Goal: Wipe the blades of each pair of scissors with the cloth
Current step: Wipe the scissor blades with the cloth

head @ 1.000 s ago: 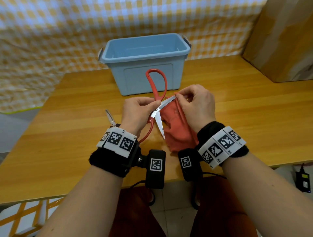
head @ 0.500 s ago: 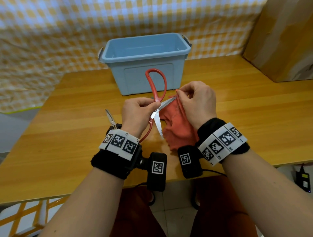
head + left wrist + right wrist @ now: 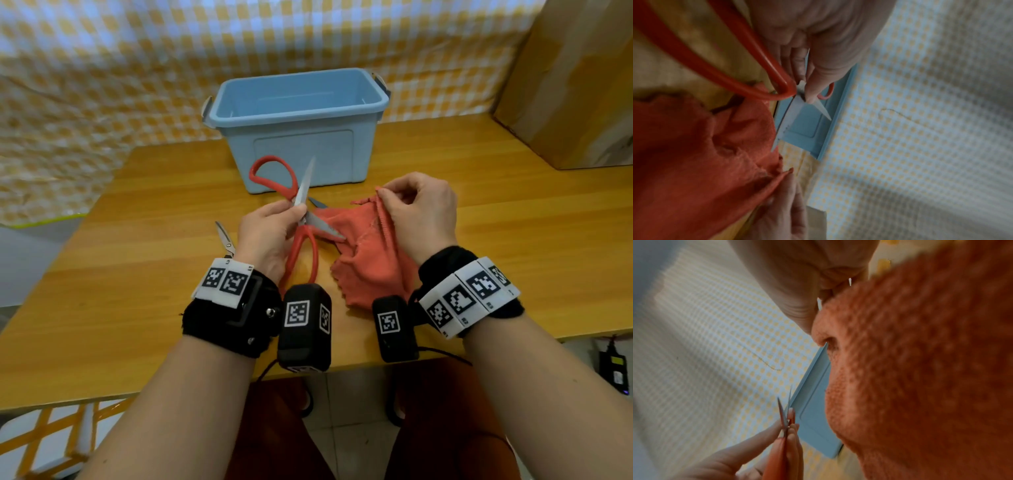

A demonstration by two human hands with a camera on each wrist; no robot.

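Observation:
My left hand [image 3: 296,210] pinches the red-handled scissors [image 3: 301,240] at the pivot, above the table. The blades are spread wide: one points up toward the bin, the other lies to the right over the orange-red cloth [image 3: 373,263]. My right hand [image 3: 383,198] pinches the cloth's upper edge, apart from the blades. In the left wrist view my fingers [image 3: 813,87] press the blade next to the red handle loop [image 3: 764,65]. The cloth [image 3: 920,369] fills most of the right wrist view, with the scissors [image 3: 784,418] small and lower left. A second pair of scissors [image 3: 224,240] lies on the table, mostly hidden behind my left wrist.
A light blue plastic bin [image 3: 298,150] stands on the wooden table [image 3: 513,222] just beyond my hands. A cardboard box [image 3: 582,85] sits at the back right. A dark blade tip [image 3: 318,204] pokes out beside the cloth. A checked sheet hangs behind.
The blade has come out of my right hand's cloth pinch. My left hand turned the scissors, so one blade now points up. My right hand drew the cloth to the right.

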